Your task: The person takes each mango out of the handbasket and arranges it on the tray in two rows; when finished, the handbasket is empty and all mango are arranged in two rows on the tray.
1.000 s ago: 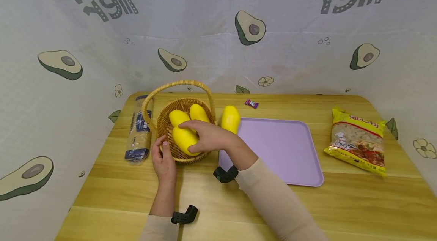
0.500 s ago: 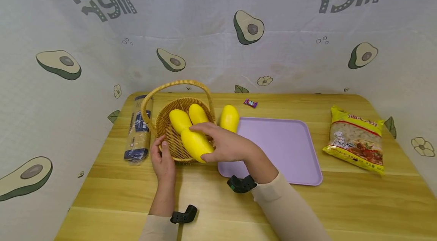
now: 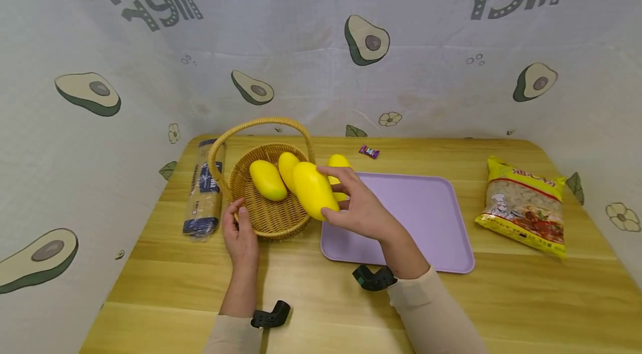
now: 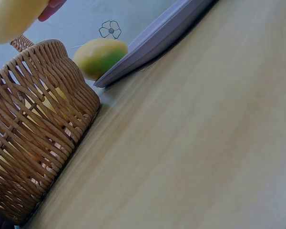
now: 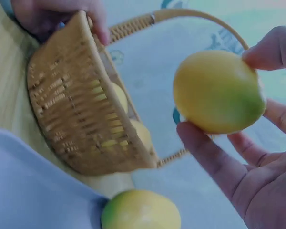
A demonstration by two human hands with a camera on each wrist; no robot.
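Moved rightward, smooth oval mango [image 3: 314,191] pinched by right hand [image 3: 363,208], left hand [image 3: 242,238] gripping round-rimmed wicker basket [image 3: 271,219]

The mangoes [image 3: 313,191] are yellow, some tinged green, the basket [image 3: 273,219] woven tan, the tray [image 3: 418,214] plain lilac.

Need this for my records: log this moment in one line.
right hand: holds mango | left hand: grips basket | in basket: two mangoes | beside tray: another mango
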